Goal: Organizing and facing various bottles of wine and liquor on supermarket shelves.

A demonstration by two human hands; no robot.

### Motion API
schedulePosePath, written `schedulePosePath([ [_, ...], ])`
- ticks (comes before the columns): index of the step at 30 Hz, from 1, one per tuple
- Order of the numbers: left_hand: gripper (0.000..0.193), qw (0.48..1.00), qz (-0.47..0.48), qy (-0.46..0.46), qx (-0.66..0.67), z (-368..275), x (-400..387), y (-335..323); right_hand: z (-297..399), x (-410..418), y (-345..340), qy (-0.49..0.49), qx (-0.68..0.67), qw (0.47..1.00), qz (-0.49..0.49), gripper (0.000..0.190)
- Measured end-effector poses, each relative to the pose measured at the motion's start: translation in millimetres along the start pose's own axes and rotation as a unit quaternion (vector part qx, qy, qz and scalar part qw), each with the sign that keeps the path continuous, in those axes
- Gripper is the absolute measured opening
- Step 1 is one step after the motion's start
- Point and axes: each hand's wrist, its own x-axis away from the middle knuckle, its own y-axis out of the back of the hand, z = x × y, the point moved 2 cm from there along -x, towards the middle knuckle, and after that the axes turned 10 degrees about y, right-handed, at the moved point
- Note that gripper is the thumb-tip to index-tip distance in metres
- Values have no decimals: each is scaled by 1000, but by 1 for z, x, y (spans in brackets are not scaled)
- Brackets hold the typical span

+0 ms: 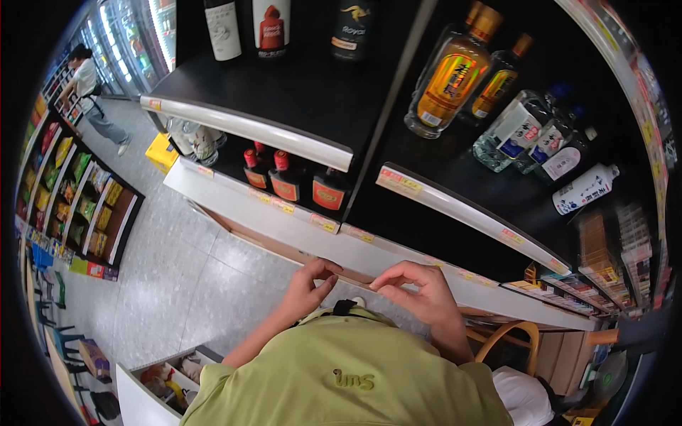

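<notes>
In front of my chest my left hand [311, 283] hangs with fingers curled and a gap between thumb and fingertips; nothing shows in it. My right hand [418, 290] faces it, thumb and index fingertips nearly meeting. Whether they pinch something tiny cannot be made out. Both hands are just in front of the white lower shelf edge [256, 199], apart from each other. On that lower shelf stand dark bottles with red caps [285, 175]. Above, a black shelf [277, 90] bears wine bottles [272, 26]. Large amber liquor bottles [450, 74] and clear bottles [514, 130] stand to the right.
A snack rack [80, 191] and a person [88, 80] are at the left, near glass-door coolers [133, 42]. An open drawer [160, 378] holds mixed items at lower left. A curved wooden chair part [533, 341] and a white bag-like thing [519, 394] lie at lower right.
</notes>
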Motion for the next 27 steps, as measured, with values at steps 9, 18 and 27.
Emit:
schedulePosePath([
  [9,17,999,36,-34,-15,-30,-4,-30,-4,20,21,-19,0,1000,-4,12],
  [18,16,994,102,-31,-34,-39,-18,-62,7,60,97,35,26,966,-257,11],
  [27,16,990,125,-24,-60,-44,-23,-79,58,47,186,133,178,897,-383,23],
])
